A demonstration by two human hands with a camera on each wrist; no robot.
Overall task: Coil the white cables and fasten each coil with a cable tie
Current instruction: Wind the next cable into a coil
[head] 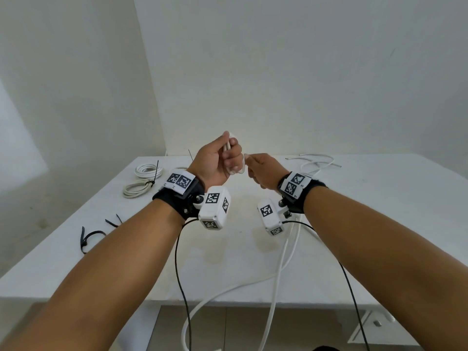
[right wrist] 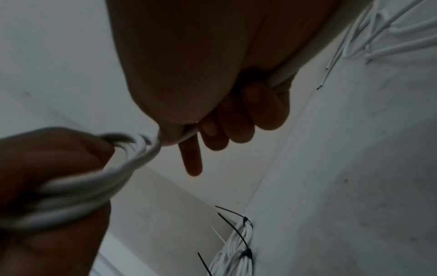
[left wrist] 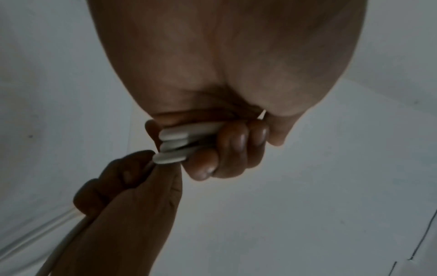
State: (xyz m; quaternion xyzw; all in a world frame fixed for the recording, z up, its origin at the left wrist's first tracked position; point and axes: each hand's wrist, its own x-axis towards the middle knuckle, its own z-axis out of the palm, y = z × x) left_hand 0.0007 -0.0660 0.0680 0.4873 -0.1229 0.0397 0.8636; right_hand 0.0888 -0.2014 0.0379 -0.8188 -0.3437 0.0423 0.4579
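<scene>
My left hand (head: pixel 222 158) is raised above the white table (head: pixel 379 224) and grips a small coil of white cable (left wrist: pixel 177 142), a few loops stacked under its curled fingers. Just to its right, my right hand (head: pixel 255 168) holds the same cable (right wrist: pixel 189 134) where it leaves the coil, with the index finger (right wrist: pixel 191 160) sticking out straight. The cable's loose tail (head: pixel 281 262) hangs from the right hand, crosses the table and drops over the front edge. In the right wrist view the coil (right wrist: pixel 94 183) shows blurred in the left hand (right wrist: pixel 47 168).
Two coils tied with black cable ties (head: pixel 148 171) (head: pixel 136 190) lie at the back left. Loose black ties (head: pixel 91 236) (head: pixel 114 220) lie near the left edge. More loose white cables (head: pixel 314 160) lie at the back right. White walls stand behind and to the left.
</scene>
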